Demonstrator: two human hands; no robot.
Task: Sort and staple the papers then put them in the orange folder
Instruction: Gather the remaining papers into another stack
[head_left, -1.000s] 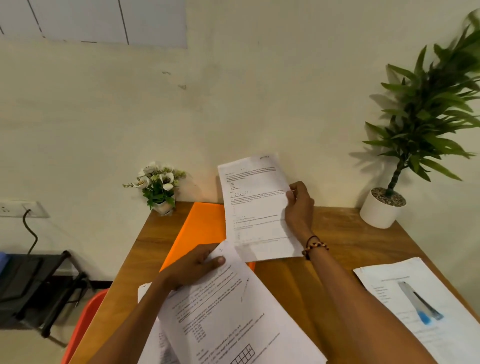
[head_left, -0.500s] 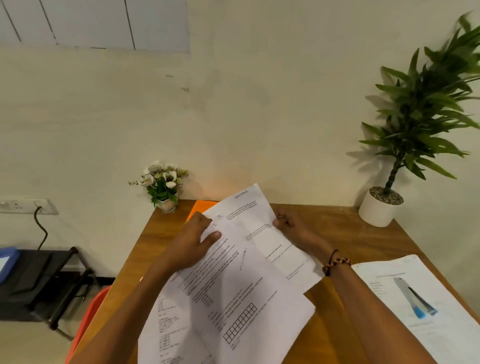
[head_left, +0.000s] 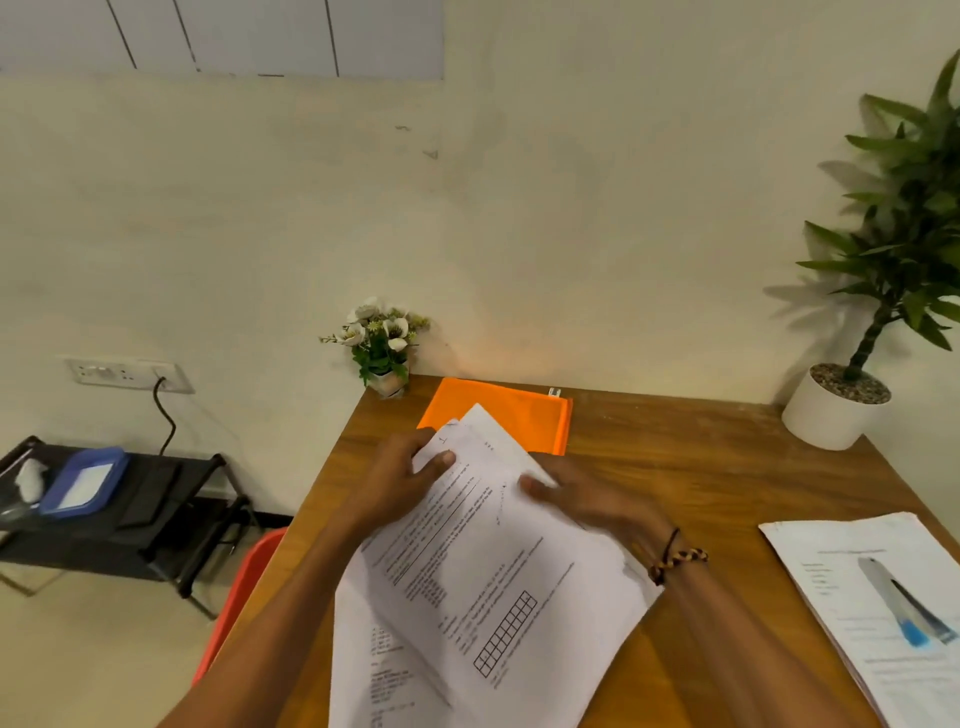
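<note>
Several printed white sheets (head_left: 488, 587) are held over the middle of the wooden table. My left hand (head_left: 400, 480) grips their upper left corner, thumb on top. My right hand (head_left: 592, 501) holds the upper right edge, thumb pressed on the top sheet and fingers hidden under the paper. The orange folder (head_left: 524, 415) lies flat at the back of the table, partly covered by the sheets' far corner. A second stack of papers (head_left: 883, 613) with a blue-and-grey picture lies at the table's right edge. No stapler is in view.
A small pot of white flowers (head_left: 382, 345) stands at the table's (head_left: 701, 467) back left corner. A tall green plant in a white pot (head_left: 836, 410) stands at the back right. A black rack (head_left: 114, 499) with a blue box and an orange-red chair (head_left: 244, 587) are on the left.
My right hand has brought its sheet down from upright and laid it under the sheets in my left hand. Both hands now hold one pile, and the folder shows more.
</note>
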